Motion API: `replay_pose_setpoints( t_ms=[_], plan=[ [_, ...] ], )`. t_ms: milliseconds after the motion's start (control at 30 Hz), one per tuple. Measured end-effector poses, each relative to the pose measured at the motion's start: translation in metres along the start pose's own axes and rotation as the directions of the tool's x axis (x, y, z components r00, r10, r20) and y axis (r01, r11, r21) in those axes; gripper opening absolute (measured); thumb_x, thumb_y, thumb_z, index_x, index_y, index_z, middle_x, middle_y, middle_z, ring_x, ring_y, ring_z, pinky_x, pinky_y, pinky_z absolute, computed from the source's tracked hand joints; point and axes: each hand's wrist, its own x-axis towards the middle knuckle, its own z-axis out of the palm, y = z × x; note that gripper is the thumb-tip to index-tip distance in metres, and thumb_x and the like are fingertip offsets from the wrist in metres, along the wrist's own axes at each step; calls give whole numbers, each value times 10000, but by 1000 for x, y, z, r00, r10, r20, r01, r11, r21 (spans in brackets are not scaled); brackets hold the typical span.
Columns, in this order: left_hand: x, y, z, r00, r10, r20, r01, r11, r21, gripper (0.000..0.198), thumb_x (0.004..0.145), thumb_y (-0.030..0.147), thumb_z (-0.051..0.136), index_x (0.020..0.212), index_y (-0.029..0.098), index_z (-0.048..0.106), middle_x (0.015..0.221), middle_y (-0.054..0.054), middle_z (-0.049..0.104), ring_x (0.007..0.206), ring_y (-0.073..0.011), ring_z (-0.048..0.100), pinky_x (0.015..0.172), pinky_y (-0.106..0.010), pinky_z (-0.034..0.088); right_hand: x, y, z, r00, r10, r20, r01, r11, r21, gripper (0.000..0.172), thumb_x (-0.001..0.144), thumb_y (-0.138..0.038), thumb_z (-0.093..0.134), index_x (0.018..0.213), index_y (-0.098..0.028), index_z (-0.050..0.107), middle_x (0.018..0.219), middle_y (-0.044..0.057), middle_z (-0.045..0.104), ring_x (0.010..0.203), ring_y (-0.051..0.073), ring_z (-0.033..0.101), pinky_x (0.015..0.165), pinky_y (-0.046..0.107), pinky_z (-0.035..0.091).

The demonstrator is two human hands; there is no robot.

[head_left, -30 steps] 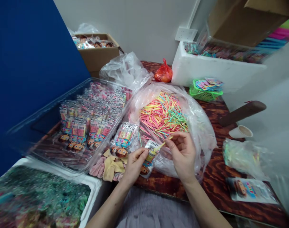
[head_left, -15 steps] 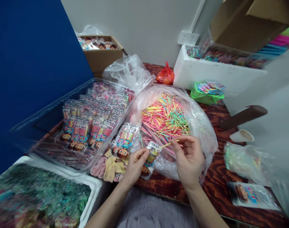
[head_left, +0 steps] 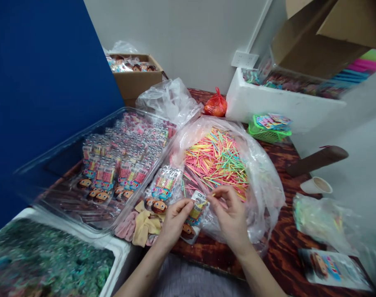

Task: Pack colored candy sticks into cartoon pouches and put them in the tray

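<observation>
- Left hand (head_left: 175, 216) pinches the small printed packet (head_left: 196, 210) at its upper edge, fingers closed on it; the packet hangs just between the two hands.
- Right hand (head_left: 229, 212) pinches a thin stick (head_left: 213, 195), fingers closed; the stick's long axis runs toward the packet's mouth, its tip touching or just beside it.
- The bag of coloured sticks (head_left: 217, 159) lies directly beyond the right hand, the nearer one.
- The stick's length is largely hidden by the fingers; whether its tip has entered the packet cannot be told.
</observation>
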Motion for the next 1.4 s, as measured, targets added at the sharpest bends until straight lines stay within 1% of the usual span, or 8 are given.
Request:
replay_pose_setpoints(
  t_ms=[167,300,467,633,800,1000,1200,1400],
  plan=[
    [0,-3,0,1000,28,-10,-28,1000,-1,269,857,404,604,818,156,701,768,-10,619,743,-140,519,701,-225,425,-1,2,3,955,-109,277,169,965,-203,191,948,-265,507,827,-225,651,1175,69,596,1189,238,475,1011,417,364],
    [-2,5,-16,993,35,-114,-30,998,51,290,844,435,610,847,160,703,803,-20,645,781,-164,554,722,-242,449,15,1,-2,885,-90,457,109,994,-15,219,968,-312,486,928,-235,687,1129,52,638,1138,200,547,982,363,409],
    [18,21,-48,942,227,-246,-135,930,342,293,893,430,533,867,177,678,810,-21,663,766,-176,596,690,-252,468,89,29,4,960,-115,254,176,957,-231,245,978,-295,449,956,-194,671,968,53,687,929,194,612,855,337,452],
    [60,1,-58,805,554,-210,-195,582,789,322,941,259,390,1040,142,674,1143,-147,684,1097,-272,609,987,-424,443,181,65,27,919,-103,380,388,396,-832,271,944,-133,418,1032,-131,674,1040,129,680,1016,234,553,871,335,401],
    [70,-17,-57,827,530,-189,-60,416,907,404,946,188,362,1284,88,559,1299,-194,612,1213,-283,567,1029,-457,438,219,81,49,873,-89,479,486,224,-845,301,907,-79,394,1026,-65,670,1078,217,637,1035,299,507,855,399,357],
    [35,-11,-49,842,536,-64,-121,302,946,499,950,270,441,1434,154,409,1490,-166,439,1387,-295,391,1112,-516,344,226,86,55,836,-106,538,548,133,-826,317,900,-77,375,1017,-59,670,1075,232,613,1038,319,473,859,417,321],
    [24,-22,-45,896,444,9,-89,158,983,529,905,241,508,1425,179,435,1561,-156,318,1447,-323,267,1129,-561,291,232,82,45,837,-109,536,545,89,-833,336,908,-71,346,1007,-61,667,1055,233,615,1008,314,491,824,409,311],
    [25,-24,-43,882,471,6,-85,147,985,511,911,240,498,1416,182,451,1556,-160,326,1442,-334,277,1126,-587,281,231,72,20,726,-62,685,688,69,-722,251,922,-119,415,1016,-92,646,1016,175,655,960,268,526,824,356,303]
  ],
)
